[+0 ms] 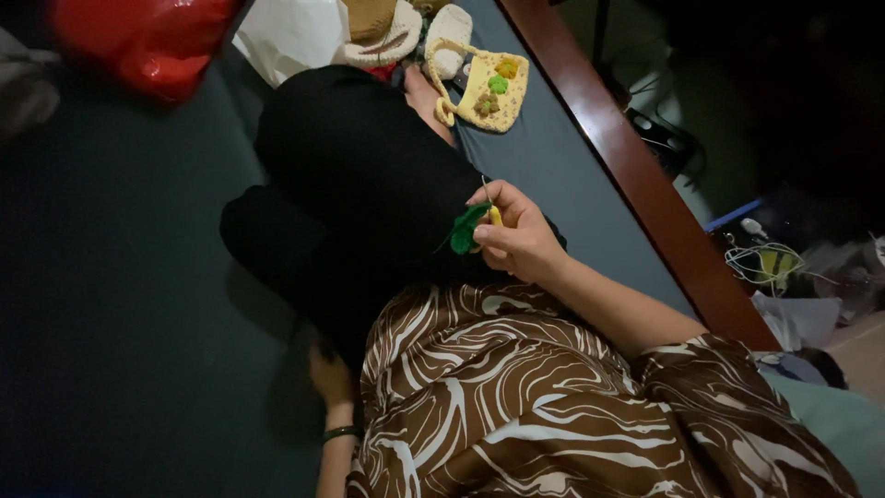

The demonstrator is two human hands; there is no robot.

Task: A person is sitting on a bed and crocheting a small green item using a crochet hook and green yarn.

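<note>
Green piece: a small crocheted bit of green yarn (466, 231), bright green, soft and lumpy, with a thin strand trailing off to its left; it sits over the black-clad leg (369, 175), right at the fingertips of the right hand.
Hook: a crochet hook (491, 207) with a yellow grip and a thin metal shaft poking up above the fingers.
Right hand: the right hand (518, 235) is closed, fingers pinched around the hook and touching the green piece.
Left hand: the left hand (330, 376) lies low in shadow beside the leg, a dark band on the wrist; whether it is open or closed cannot be told.
Clothing: a brown top with white swirls (516, 397) fills the lower middle.
Bed: a dark bedsheet (120, 323) with a wooden edge (636, 175) on the right.
Farther off: a small yellow crocheted bag (498, 90) with green and brown flowers, near the foot; a red bag (152, 41) at top left.
</note>
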